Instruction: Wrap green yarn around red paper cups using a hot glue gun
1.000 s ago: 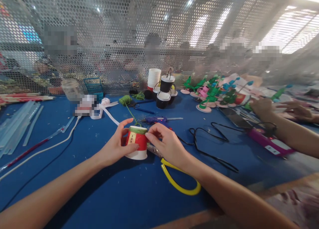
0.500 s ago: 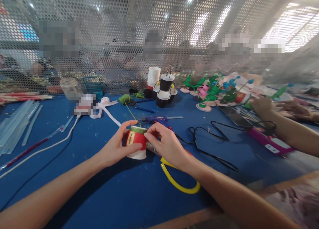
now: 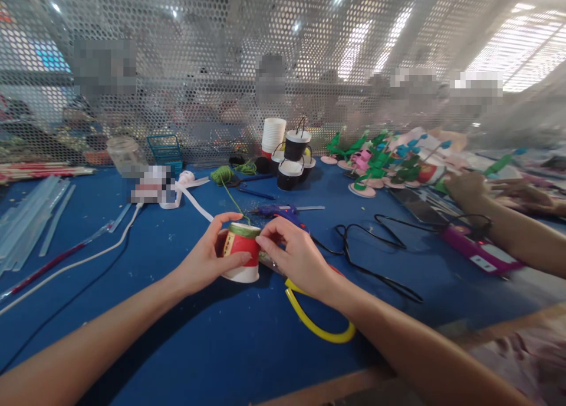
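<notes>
A red-and-white paper cup (image 3: 244,257) with a yellow label strip stands between my hands, its wider end down. Green yarn (image 3: 244,231) is wound around its upper end. My left hand (image 3: 216,250) grips the cup from the left, thumb across the front and index finger at the top. On the right side, the bent fingers and thumb of my right hand (image 3: 289,250) pinch at the cup's edge; whether yarn is between them is hidden. A strand runs from the cup back to a green yarn ball (image 3: 221,175). Behind the cup lies a blue glue gun (image 3: 278,211).
Yellow-handled scissors (image 3: 321,329) lie below my right wrist. Black cable loops toward a purple power strip (image 3: 480,250). Black-and-white little buckets (image 3: 290,175), a white cup stack (image 3: 273,136) and green paper plants (image 3: 375,164) stand behind. A co-worker's hand (image 3: 466,188) is at right.
The cup has turned slightly, its label shifting left toward my left hand. The yarn strand at its top sits a little differently. Both hands keep nearly the same place.
</notes>
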A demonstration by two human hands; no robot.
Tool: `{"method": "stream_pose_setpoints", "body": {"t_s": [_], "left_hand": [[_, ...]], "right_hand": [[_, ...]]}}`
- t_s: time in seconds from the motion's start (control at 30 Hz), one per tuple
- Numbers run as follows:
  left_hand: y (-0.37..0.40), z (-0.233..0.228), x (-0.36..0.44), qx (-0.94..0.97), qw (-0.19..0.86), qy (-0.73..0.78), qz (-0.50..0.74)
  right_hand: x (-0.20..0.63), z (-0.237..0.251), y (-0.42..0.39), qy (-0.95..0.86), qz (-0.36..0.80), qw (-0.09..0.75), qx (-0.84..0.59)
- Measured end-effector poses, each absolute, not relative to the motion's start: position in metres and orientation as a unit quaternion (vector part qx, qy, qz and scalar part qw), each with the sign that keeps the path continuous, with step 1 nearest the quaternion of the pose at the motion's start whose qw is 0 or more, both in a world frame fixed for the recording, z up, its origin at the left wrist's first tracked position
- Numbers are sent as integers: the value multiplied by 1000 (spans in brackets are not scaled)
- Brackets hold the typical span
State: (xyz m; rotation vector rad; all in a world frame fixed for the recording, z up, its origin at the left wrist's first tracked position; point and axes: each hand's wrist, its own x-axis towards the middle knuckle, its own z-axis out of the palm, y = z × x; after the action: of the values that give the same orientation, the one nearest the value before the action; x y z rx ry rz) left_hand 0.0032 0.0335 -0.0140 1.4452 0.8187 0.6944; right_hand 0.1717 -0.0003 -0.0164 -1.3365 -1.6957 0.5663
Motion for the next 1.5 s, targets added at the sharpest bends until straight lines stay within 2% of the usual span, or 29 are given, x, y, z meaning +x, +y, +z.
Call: {"method": "stream_pose_setpoints", "body": {"t_s": [0.33,0.53,0.97,1.23,1.33,1.5], "left_hand": [[33,-16,4,595,662,337,306],[33,-18,3,557,702,324,303],[34,-21,2,561,692,321,322],[35,-22,-1,562,707,294,312],[35,-22,-1,556,716,292,306],[36,-21,-2,555,719,294,297]], "right_hand": [[171,-21,0,-671,272,435,-536],[172,-14,-4,-697,243,411,-534],[172,-12,-5,-711,220,406,-529],[172,-14,-3,-621,357,469,-516],[174,-13,-2,-621,401,443,-507],[176,-16,0,-652,372,426,-505]]}}
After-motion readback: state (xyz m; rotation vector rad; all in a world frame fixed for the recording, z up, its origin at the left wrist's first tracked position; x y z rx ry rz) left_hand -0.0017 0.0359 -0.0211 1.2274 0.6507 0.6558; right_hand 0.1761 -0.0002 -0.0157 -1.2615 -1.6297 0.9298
